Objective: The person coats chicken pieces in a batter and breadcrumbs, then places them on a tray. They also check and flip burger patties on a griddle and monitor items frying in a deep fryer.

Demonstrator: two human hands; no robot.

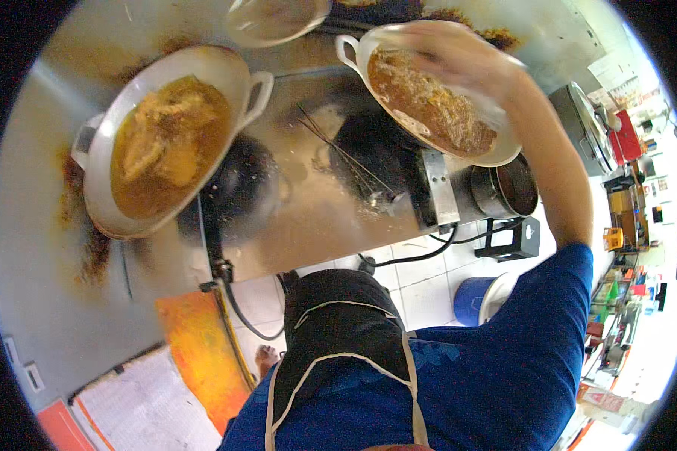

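My right hand (448,56), blurred by motion, is held over the far side of a two-handled metal wok (352,52) at the upper right. Brown oil (398,84) bubbles in this wok with foamy pieces of frying food (445,107). Whether my fingers hold anything is lost in the blur. A second wok (99,186) on the left contains oil and large golden pieces of frying food (163,132), which look like battered chicken. My left hand is out of view.
Thin metal skewers or wires (352,158) lie on the greasy metal stove top (304,225). A dark pot (505,186) is by the right wok. Black hoses (412,259) hang at the front edge. A blue bucket (474,301) and a black stool (510,239) stand on the tiled floor.
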